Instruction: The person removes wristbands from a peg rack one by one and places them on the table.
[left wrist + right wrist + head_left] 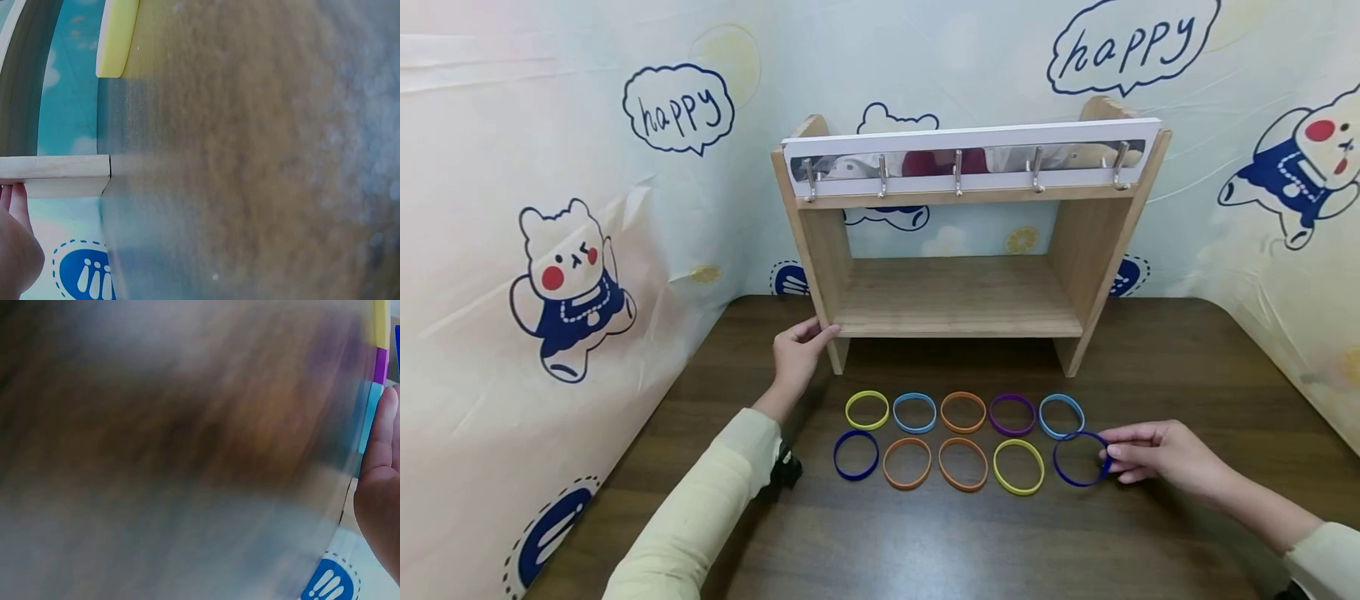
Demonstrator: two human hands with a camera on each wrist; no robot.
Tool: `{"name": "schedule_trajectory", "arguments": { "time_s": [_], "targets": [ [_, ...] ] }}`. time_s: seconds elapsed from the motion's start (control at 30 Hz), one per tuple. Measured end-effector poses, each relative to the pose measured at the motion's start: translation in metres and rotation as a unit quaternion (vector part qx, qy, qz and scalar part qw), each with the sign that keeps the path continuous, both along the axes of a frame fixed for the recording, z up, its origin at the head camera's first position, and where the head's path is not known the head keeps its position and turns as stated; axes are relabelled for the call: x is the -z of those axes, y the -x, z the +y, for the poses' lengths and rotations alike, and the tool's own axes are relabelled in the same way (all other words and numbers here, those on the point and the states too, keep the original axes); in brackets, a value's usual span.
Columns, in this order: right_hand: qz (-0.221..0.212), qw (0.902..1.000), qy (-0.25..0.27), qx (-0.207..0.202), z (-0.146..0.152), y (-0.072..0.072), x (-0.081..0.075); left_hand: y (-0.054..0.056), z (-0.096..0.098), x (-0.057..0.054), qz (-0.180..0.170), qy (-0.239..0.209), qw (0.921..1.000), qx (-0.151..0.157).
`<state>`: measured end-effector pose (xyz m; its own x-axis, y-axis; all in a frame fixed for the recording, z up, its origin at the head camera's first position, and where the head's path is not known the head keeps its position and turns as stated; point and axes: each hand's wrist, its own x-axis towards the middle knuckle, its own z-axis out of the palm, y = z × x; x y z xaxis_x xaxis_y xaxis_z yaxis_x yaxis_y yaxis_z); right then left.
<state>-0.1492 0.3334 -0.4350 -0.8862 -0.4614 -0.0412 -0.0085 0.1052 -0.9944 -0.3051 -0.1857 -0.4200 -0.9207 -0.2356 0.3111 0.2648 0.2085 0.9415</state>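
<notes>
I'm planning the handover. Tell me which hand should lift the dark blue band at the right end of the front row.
Right. The right hand already pinches the dark blue band at its edge, while the left hand rests against the wooden rack, far across the table.

Dark wooden worktop carries nine loose bands in two rows: yellow, light blue, orange, purple, light blue; front row dark blue, two orange, yellow. Cartoon-printed backdrop surrounds.
</notes>
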Motion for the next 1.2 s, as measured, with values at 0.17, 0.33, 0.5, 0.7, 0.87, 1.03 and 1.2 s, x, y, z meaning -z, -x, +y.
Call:
{"name": "schedule_trajectory", "arguments": {
  "time_s": [0.17,0.33,0.5,0.7,0.87,1.03,1.2],
  "targets": [
    [-0.016,0.9996,0.02,-0.015,0.005,-0.001,0.002,0.001,0.0,0.0,0.002,-0.003,1.0,0.0],
    [-0.017,0.9991,0.024,-0.032,0.005,-0.001,0.007,0.001,0.0,0.0,-0.001,-0.004,1.0,0.0],
    [-0.015,0.9995,0.009,-0.027,0.004,-0.001,0.009,0.001,0.0,0.0,-0.008,0.0,1.0,0.001],
    [-0.006,0.9994,-0.032,-0.013,0.0,0.0,0.009,0.001,0.0,-0.001,-0.004,-0.003,1.0,0.002],
    [0.0,0.9974,-0.072,0.0,-0.004,0.0,0.008,0.0,0.0,-0.002,-0.007,-0.003,1.0,0.002],
    [0.004,0.9965,-0.084,0.006,-0.005,0.0,0.008,-0.001,0.0,-0.002,-0.009,0.004,1.0,0.001],
    [0.012,0.9961,-0.087,0.003,-0.006,0.0,0.008,0.0,-0.001,-0.001,-0.006,0.005,1.0,-0.002]
  ]
}}
